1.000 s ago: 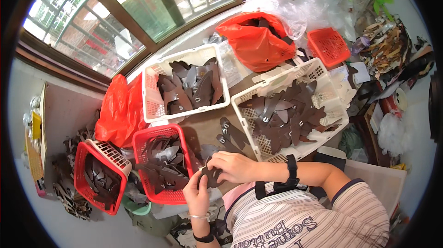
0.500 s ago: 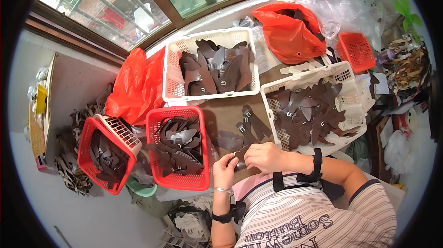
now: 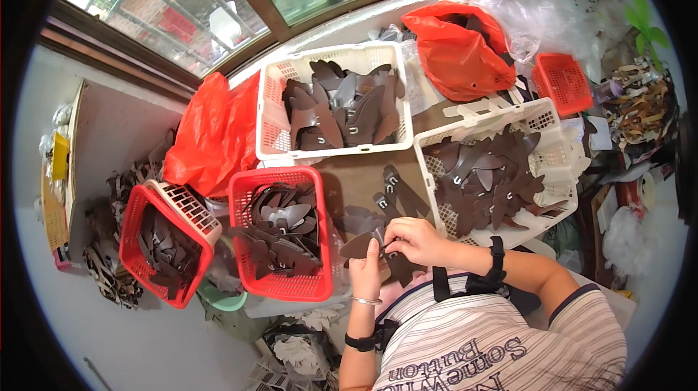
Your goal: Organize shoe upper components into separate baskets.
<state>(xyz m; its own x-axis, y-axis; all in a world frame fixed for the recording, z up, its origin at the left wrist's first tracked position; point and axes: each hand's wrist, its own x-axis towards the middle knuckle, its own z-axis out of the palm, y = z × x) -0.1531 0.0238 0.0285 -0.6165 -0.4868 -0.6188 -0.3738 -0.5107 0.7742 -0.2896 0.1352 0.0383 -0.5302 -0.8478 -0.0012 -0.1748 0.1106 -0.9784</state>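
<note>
My left hand [image 3: 368,276] is closed on a dark brown leather-like cut piece [image 3: 355,246], its thumb pressed on the near side and a pointed flap sticking out to the left. My right hand [image 3: 416,240] pinches the same piece at its right edge, so both hands meet over the table's near edge. More of the dark material [image 3: 402,270] hangs below my right fingers. Just beyond my hands, dark straps with metal buckles [image 3: 392,186] lie on the brown tabletop [image 3: 349,173], with loose dark pieces [image 3: 358,221] beside them.
A white basket [image 3: 334,154] and another white basket [image 3: 502,110] hold dark pieces, as do two red baskets [image 3: 280,291], [image 3: 200,285] on the left. Red plastic bags [image 3: 214,136], [image 3: 465,64] and a small red basket [image 3: 563,84] stand farther back, below the window.
The dark piece has turned, and its pointed flap now shows to the left of my fingers. My left hand has shifted slightly right and toward me, its thumb now upright.
</note>
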